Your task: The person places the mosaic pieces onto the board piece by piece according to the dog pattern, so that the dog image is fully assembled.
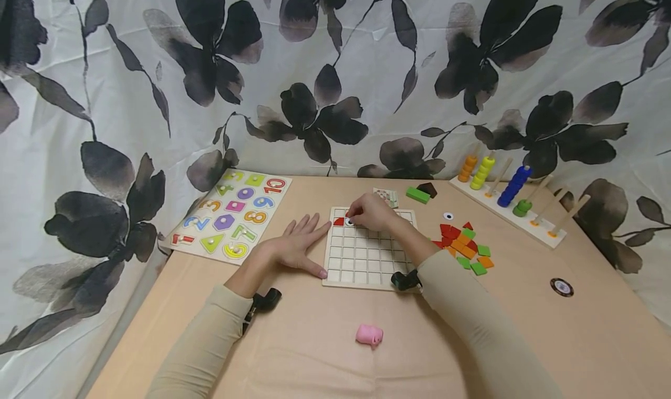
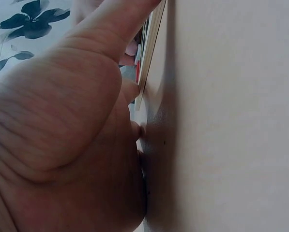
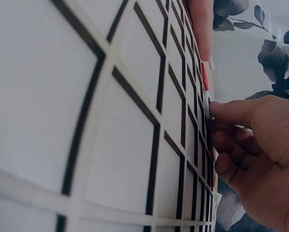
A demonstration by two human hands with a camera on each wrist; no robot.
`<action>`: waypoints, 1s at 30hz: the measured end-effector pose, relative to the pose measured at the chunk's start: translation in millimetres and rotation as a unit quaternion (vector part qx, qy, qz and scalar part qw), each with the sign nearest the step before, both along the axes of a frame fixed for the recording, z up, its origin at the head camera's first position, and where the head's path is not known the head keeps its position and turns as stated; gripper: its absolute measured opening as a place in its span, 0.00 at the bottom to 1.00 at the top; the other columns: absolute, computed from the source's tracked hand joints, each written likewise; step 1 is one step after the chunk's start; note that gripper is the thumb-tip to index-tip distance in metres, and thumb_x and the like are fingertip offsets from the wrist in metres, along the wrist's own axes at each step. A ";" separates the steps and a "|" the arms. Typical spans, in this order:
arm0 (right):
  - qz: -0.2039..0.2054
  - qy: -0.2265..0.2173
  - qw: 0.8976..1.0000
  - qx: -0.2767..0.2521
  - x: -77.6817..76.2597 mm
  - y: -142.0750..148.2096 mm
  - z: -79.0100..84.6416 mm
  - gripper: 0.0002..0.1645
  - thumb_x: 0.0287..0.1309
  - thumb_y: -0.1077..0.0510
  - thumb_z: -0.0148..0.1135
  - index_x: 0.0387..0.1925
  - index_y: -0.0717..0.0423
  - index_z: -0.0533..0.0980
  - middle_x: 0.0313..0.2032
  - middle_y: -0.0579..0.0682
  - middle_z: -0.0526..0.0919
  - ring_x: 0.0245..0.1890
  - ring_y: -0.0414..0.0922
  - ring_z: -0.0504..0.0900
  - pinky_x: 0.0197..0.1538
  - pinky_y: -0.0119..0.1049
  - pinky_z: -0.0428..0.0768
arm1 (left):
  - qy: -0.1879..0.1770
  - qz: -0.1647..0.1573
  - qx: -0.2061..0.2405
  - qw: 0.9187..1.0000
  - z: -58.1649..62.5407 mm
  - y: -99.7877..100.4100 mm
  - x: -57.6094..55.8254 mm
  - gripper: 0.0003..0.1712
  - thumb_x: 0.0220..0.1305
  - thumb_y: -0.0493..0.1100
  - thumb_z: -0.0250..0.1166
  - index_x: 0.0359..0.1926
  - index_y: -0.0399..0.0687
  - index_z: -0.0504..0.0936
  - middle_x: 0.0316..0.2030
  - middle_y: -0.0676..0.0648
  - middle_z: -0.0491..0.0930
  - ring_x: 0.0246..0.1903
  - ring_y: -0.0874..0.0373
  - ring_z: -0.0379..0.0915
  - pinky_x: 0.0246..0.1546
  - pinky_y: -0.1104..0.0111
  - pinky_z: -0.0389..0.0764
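Observation:
A white grid board (image 1: 362, 262) lies in the middle of the table, with a red piece (image 1: 339, 221) in its upper left squares. Beside that piece, my right hand (image 1: 371, 211) pinches a white googly eye (image 1: 349, 222) low over the grid. The right wrist view shows the thumb tip at the googly eye (image 3: 207, 105), the other fingers curled, and a red piece (image 3: 205, 76) close by. My left hand (image 1: 293, 249) lies with fingers spread at the board's left side, thumb at its lower left corner. In the left wrist view the palm (image 2: 57, 116) hides most of the board.
Right of the board sit a pile of red, orange and green tiles (image 1: 463, 244), another googly eye (image 1: 448, 216) and a round black chip (image 1: 562, 287). A peg stacker (image 1: 503, 212) stands behind, green blocks (image 1: 417, 194) nearby. A number puzzle (image 1: 230, 212) lies left; a pink toy (image 1: 369, 335) in front.

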State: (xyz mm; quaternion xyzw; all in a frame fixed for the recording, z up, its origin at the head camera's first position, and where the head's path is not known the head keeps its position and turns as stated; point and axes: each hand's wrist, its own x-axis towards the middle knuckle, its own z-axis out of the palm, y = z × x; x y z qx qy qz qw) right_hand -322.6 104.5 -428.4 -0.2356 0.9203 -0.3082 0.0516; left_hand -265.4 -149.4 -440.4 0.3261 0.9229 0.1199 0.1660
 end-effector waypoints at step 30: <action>-0.143 0.070 0.987 0.029 64.5 225.4 29.8 0.16 0.61 0.58 0.64 0.51 0.54 0.80 0.41 0.52 0.83 0.36 0.49 0.77 0.35 0.35 0.78 | 0.002 0.006 0.003 1.000 0.4 2.4 0.8 0.72 0.37 0.82 0.63 0.77 0.60 0.40 0.75 0.41 0.29 0.73 0.43 0.22 0.69 0.44 0.30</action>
